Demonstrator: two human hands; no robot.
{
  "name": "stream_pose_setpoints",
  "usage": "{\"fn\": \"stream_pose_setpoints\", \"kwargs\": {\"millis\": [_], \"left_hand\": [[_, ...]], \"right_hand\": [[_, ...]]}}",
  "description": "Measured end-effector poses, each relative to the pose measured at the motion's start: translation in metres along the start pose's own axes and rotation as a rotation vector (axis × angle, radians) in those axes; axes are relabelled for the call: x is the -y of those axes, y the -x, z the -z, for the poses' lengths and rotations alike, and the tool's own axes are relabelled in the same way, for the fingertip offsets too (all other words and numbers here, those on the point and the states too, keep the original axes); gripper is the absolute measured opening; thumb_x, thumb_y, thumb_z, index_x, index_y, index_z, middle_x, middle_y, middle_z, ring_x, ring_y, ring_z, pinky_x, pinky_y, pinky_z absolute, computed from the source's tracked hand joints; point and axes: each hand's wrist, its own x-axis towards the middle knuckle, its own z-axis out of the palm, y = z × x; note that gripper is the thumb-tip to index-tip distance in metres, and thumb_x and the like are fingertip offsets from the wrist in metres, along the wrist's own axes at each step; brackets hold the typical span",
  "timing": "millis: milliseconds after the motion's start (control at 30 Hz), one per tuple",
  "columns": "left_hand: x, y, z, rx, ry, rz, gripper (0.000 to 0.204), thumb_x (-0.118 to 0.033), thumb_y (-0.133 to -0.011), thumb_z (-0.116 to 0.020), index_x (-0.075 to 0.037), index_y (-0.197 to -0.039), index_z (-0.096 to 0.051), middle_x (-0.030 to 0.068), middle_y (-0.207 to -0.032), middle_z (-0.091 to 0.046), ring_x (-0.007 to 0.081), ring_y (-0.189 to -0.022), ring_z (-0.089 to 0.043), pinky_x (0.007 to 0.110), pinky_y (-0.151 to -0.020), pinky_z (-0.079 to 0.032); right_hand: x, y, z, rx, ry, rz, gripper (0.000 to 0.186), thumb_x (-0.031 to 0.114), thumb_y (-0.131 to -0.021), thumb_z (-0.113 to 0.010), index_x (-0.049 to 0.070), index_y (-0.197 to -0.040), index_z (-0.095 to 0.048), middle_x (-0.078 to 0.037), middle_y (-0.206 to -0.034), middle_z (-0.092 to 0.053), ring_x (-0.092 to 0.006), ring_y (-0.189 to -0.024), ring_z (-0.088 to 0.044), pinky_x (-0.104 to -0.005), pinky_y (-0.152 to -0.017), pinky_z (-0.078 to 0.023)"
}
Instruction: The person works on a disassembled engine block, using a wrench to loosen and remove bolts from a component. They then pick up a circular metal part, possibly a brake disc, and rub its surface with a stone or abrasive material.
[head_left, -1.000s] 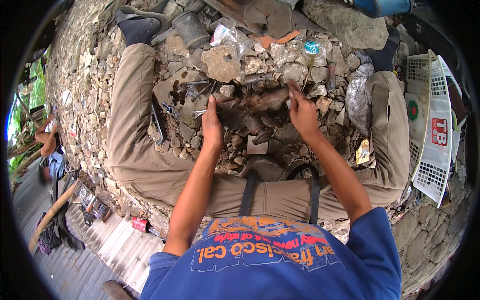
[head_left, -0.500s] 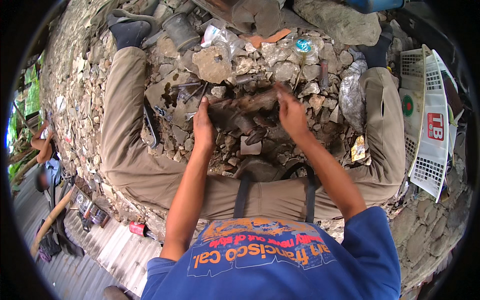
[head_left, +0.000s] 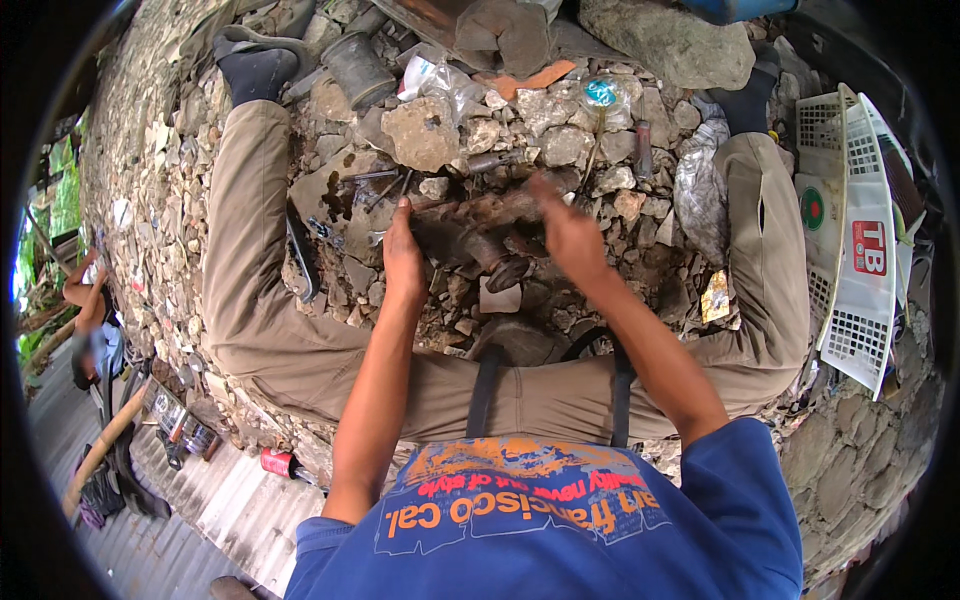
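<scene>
Sprawling across the whole scene is a bed of broken grey rubble (head_left: 640, 215) on which the person sits, legs in tan trousers (head_left: 250, 290) spread to either side, with white perforated plastic panels (head_left: 850, 230) leaning at the far right. Between the knees, on top of the stones, lies a rusty, dark metal assembly (head_left: 490, 235), a long corroded bar with lumpy fittings below it. It looks heavy, rigid and rough with rust, probably gritty rather than slick, so it is best taken around the bar's two ends, where both palms can close fully and sharp flakes are fewer. The left hand (head_left: 403, 258) lies against the near left end of that piece, fingers curled narrow about it, seemingly gripping. The right hand (head_left: 568, 232) hovers at the right end, blurred, fingers loosely bent; whether it clasps the metal I cannot tell. Smaller bits sit close by: a dark cylinder (head_left: 355, 65) near the left foot, slim steel rods (head_left: 375, 180) just left of the assembly.
</scene>
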Motion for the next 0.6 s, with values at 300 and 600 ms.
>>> {"fn": "stream_pose_setpoints", "kwargs": {"millis": [300, 600], "left_hand": [[0.003, -0.006, -0.002, -0.068, -0.042, -0.035, 0.057, -0.048, -0.100, -0.045, 0.005, -0.094, -0.065, 0.0063, -0.089, -0.065, 0.0150, -0.079, -0.054, 0.030, -0.076, -0.044], [-0.004, 0.000, -0.001, -0.035, -0.042, -0.022, 0.052, -0.042, -0.101, -0.041, 0.004, -0.095, -0.065, 0.0068, -0.087, -0.065, 0.0150, -0.076, -0.055, 0.031, -0.073, -0.044]], "right_hand": [[0.004, -0.002, 0.010, 0.087, -0.015, -0.104, 0.037, -0.003, -0.089, -0.054, 0.003, -0.124, -0.061, -0.021, -0.099, -0.069, -0.0350, -0.074, -0.068, -0.0415, -0.065, -0.054], [0.001, -0.009, 0.004, -0.052, 0.014, -0.162, 0.033, -0.003, -0.087, -0.056, 0.005, -0.119, -0.063, -0.019, -0.077, -0.067, -0.0335, -0.063, -0.067, -0.0422, -0.059, -0.053]]}}
